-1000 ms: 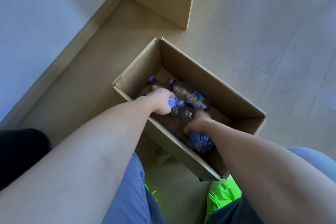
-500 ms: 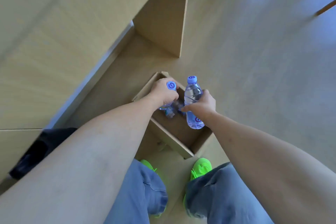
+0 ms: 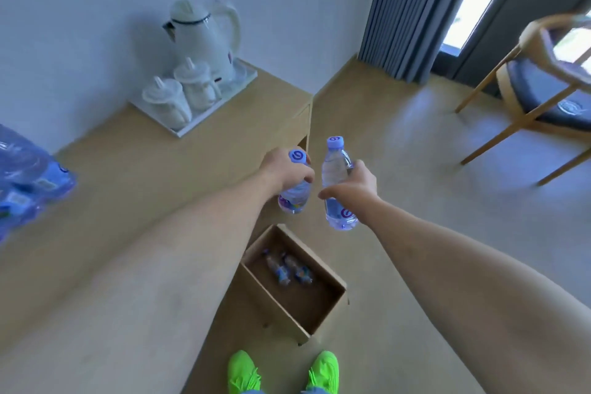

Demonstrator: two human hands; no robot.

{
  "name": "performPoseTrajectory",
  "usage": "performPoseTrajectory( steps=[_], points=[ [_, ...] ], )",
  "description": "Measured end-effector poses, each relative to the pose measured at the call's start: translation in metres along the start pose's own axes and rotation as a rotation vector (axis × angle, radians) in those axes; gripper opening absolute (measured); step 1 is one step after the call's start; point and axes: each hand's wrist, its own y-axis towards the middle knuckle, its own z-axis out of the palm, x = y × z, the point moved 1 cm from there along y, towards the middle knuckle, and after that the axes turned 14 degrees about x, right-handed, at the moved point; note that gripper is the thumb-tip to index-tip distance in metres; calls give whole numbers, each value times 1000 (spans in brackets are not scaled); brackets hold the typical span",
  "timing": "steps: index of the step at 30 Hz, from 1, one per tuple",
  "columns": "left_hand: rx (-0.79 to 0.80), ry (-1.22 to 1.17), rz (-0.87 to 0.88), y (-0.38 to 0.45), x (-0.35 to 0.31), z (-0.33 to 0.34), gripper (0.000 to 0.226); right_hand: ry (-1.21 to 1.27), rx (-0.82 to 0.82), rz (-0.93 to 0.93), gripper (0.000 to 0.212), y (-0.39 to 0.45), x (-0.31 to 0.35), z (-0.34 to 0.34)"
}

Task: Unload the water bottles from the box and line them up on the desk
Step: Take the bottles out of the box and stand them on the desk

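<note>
My left hand grips a small clear water bottle with a blue cap, held upright just off the desk's right edge. My right hand grips a second, taller-looking bottle around its middle, close beside the first. Both bottles hang in the air above the open cardboard box on the floor. Two bottles lie on the box's bottom. The wooden desk stretches to the left under my left arm.
A white tray with a kettle and two lidded cups stands at the desk's far end. A plastic-wrapped pack of bottles lies at the desk's left. A wooden chair stands at the right, curtains behind it. My green shoes are below.
Both hands have lifted their bottles out of the box and up to desk height. The view has risen from the box and floor to show the desk top and room.
</note>
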Motion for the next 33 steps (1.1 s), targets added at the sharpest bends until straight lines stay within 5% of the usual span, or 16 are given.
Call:
performPoseTrajectory(
  steps=[12, 24, 33],
  points=[
    [-343, -83, 57, -164, -34, -159, 30, -160, 74, -379, 73, -94, 178, 62],
    [-543, -17, -86, -289, 82, -274, 35, -406, 222, -628, 75, -148, 249, 221],
    [-651, -102, -237, -353, 193, -325, 36, -481, 367, -630, 71, -162, 265, 346]
  ],
)
